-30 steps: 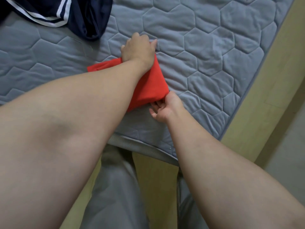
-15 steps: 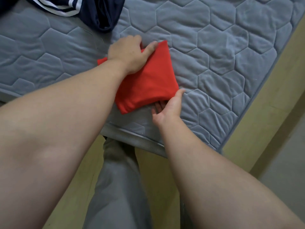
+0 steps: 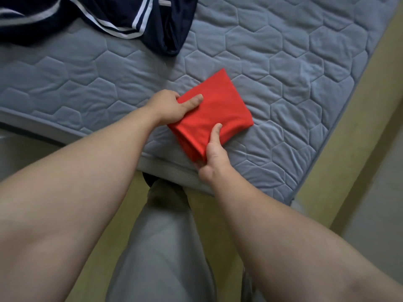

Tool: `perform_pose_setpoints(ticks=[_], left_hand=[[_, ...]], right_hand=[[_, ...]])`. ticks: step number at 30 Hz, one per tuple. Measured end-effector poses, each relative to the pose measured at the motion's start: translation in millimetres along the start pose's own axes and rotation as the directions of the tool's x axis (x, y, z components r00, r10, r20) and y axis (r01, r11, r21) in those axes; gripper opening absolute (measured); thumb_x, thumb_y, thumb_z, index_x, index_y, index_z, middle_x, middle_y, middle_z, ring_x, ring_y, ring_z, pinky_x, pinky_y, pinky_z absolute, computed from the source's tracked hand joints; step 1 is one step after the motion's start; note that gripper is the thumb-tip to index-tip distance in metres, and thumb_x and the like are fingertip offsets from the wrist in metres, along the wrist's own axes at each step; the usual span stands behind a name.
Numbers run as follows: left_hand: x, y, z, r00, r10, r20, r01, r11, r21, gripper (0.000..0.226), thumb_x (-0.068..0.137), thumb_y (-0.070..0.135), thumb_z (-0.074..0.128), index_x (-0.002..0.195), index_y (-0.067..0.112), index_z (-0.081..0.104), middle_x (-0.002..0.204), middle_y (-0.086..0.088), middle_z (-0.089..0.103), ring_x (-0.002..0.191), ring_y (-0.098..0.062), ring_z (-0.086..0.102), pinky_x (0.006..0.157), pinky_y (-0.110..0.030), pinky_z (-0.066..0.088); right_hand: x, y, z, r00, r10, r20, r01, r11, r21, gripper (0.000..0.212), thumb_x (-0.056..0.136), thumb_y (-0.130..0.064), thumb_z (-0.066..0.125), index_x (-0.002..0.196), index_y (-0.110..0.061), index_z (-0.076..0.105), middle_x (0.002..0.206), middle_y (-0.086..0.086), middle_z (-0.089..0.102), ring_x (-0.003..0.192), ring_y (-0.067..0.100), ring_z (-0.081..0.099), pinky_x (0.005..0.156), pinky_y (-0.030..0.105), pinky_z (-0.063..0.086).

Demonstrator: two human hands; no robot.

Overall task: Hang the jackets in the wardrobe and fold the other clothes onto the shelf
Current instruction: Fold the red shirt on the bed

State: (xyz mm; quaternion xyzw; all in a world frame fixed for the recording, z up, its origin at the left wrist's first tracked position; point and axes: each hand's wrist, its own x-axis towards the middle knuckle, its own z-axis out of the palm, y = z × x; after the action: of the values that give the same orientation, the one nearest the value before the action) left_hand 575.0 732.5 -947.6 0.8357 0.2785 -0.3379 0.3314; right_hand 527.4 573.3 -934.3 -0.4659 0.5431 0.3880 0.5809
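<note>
A red garment (image 3: 220,105), folded into a small square, lies near the front edge of the grey quilted mattress (image 3: 294,68). My left hand (image 3: 172,106) grips its left edge, thumb on top and fingers tucked under. My right hand (image 3: 214,153) pinches its near corner, thumb pressed on top, fingers hidden beneath the cloth. A navy jacket (image 3: 113,14) with white stripes lies crumpled at the mattress's far left.
The mattress sits on a pale wooden bed frame (image 3: 370,110) that runs along the right side. My grey-trousered leg (image 3: 161,247) stands against the bed's front edge. Light floor (image 3: 379,203) shows at the right.
My left hand has slid from the top of the red bundle to its left edge and taken hold. My right thumb now clamps the near corner. The bundle has shifted toward the mattress's front edge.
</note>
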Motion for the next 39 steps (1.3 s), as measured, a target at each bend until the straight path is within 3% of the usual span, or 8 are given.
perform_pose_setpoints(ticks=[3,6,13,18,23,28,33,39], left_hand=[[-40,10,-2,0.993,0.003,0.115,0.019,0.981,-0.193,0.064,0.072,0.076,0.071,0.081,0.013,0.073,0.073,0.004,0.075,0.059,-0.003,0.066,0.055,-0.022,0.05],[-99,26,-13,0.975,-0.143,0.171,0.195,0.917,-0.347,0.066,0.073,0.06,0.081,0.107,0.004,0.072,0.099,-0.013,0.074,0.075,-0.02,0.072,0.048,-0.025,0.045],[-256,58,-85,0.909,-0.096,0.405,0.342,0.727,-0.596,0.051,0.082,0.043,0.08,0.115,0.005,0.072,0.09,-0.008,0.077,0.063,-0.016,0.072,0.053,-0.022,0.054],[-347,96,-147,0.755,0.169,0.634,0.445,0.579,-0.683,0.051,0.076,0.038,0.081,0.115,0.005,0.074,0.118,-0.018,0.072,0.091,-0.029,0.073,0.099,-0.042,0.055],[-419,147,-182,0.687,0.416,0.596,0.361,0.516,-0.777,0.074,0.075,0.055,0.082,0.127,0.005,0.069,0.133,-0.019,0.064,0.122,-0.034,0.063,0.11,-0.052,0.045],[-495,179,-189,0.62,0.573,0.536,0.259,0.495,-0.829,0.079,0.073,0.056,0.085,0.129,0.003,0.067,0.135,-0.018,0.063,0.125,-0.034,0.061,0.111,-0.052,0.044],[-578,197,-178,0.621,0.66,0.423,0.095,0.473,-0.876,0.056,0.079,0.04,0.082,0.124,0.007,0.071,0.127,-0.018,0.068,0.113,-0.036,0.068,0.087,-0.053,0.058],[-655,237,-173,0.565,0.802,0.193,-0.208,0.365,-0.908,0.039,0.08,0.021,0.079,0.117,0.013,0.072,0.113,-0.019,0.074,0.094,-0.033,0.074,0.074,-0.045,0.061]], right_hand=[[-34,2,-10,0.992,-0.091,-0.091,0.089,0.996,-0.029,0.074,0.073,-0.077,0.069,0.112,-0.015,0.062,0.109,0.012,0.074,0.088,0.032,0.075,0.08,0.057,0.06],[-92,2,-23,0.976,-0.155,-0.151,0.144,0.986,-0.081,0.067,0.082,-0.065,0.07,0.117,-0.008,0.06,0.112,0.018,0.071,0.092,0.037,0.073,0.082,0.062,0.058],[-276,-4,-61,0.907,-0.382,-0.175,0.311,0.891,-0.33,0.056,0.086,-0.042,0.077,0.123,-0.001,0.066,0.11,0.014,0.073,0.096,0.029,0.072,0.089,0.048,0.059],[-410,-23,-81,0.771,-0.633,-0.068,0.556,0.722,-0.411,0.036,0.088,-0.026,0.078,0.114,-0.001,0.073,0.108,0.012,0.075,0.1,0.026,0.072,0.095,0.042,0.055],[-521,-29,-117,0.554,-0.832,0.011,0.755,0.497,-0.428,0.031,0.087,-0.024,0.079,0.111,-0.006,0.073,0.1,0.003,0.077,0.096,0.019,0.073,0.092,0.035,0.056],[-603,4,-168,0.37,-0.926,0.07,0.856,0.311,-0.412,0.022,0.084,-0.03,0.082,0.1,-0.022,0.069,0.097,-0.011,0.075,0.087,0.001,0.072,0.082,0.02,0.056],[-664,52,-216,0.325,-0.942,0.089,0.902,0.28,-0.327,0.05,0.076,-0.023,0.089,0.119,-0.018,0.063,0.104,-0.005,0.076,0.094,0.011,0.074,0.087,0.032,0.06],[-721,73,-258,0.19,-0.967,-0.166,0.968,0.214,-0.135,0.074,0.058,-0.07,0.081,0.115,-0.028,0.058,0.091,-0.011,0.075,0.08,0.0,0.073,0.069,0.021,0.058]])
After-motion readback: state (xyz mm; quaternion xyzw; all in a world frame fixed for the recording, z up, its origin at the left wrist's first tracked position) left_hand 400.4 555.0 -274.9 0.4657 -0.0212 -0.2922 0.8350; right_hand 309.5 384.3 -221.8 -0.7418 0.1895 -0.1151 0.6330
